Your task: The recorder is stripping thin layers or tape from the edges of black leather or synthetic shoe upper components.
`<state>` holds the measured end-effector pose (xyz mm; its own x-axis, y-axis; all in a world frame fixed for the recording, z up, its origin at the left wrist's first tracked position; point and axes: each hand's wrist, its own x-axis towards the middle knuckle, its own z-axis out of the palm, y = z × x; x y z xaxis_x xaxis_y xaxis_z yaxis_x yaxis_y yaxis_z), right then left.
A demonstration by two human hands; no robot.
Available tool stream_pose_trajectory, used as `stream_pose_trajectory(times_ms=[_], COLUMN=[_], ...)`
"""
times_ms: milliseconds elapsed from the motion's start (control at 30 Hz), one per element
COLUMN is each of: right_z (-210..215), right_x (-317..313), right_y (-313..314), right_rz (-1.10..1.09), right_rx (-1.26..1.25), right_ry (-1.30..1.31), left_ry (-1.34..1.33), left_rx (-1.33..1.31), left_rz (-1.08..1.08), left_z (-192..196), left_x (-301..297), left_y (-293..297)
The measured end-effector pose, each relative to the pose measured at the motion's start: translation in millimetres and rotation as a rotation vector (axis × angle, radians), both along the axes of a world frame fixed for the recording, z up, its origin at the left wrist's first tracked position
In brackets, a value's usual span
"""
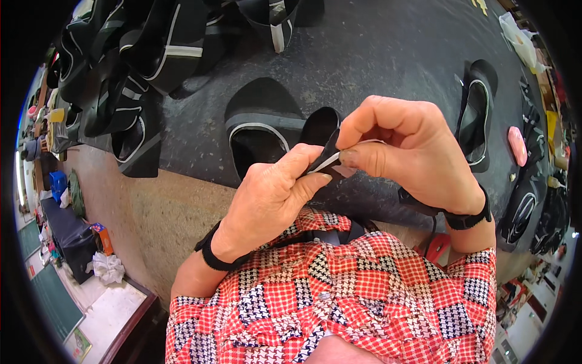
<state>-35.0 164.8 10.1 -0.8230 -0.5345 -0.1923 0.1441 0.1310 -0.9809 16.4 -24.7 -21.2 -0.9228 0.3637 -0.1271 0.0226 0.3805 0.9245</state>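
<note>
Both my hands meet over the near edge of the dark worktable [339,73]. My left hand [260,203] is closed, its thumb and forefinger pinching a black shoe upper [321,125] with a white strip [328,162] along its edge. My right hand [406,145] pinches that same edge between thumb and fingertips. Part of the upper is hidden behind my fingers. Just beyond my left hand lies another black shoe upper [262,102], with grey-white trim around its opening. To the right of my right hand rests one more black upper [483,91] edged in white.
Several black uppers with white trim are heaped at the far left [173,36], and another upper [277,21] lies at the far middle. A pink oval object [516,145] and a white plastic bag [518,39] lie on the right. At left stands a dark bench [70,227].
</note>
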Motion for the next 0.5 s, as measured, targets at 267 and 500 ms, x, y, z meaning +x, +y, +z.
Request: stream_pose_trajectory(times_ms=[267, 500], right_z=[-4, -13], right_x=[-1, -1], right_y=[-4, -14], right_rz=[-0.077, -0.153], right_rx=[0.003, -0.114], right_ry=[-0.043, -0.053], left_ry=[-0.037, -0.185], left_rx=[0.139, 0.308], left_rz=[-0.042, -0.040], left_z=[-5, -13], left_x=[-6, -12], left_y=[-11, -17])
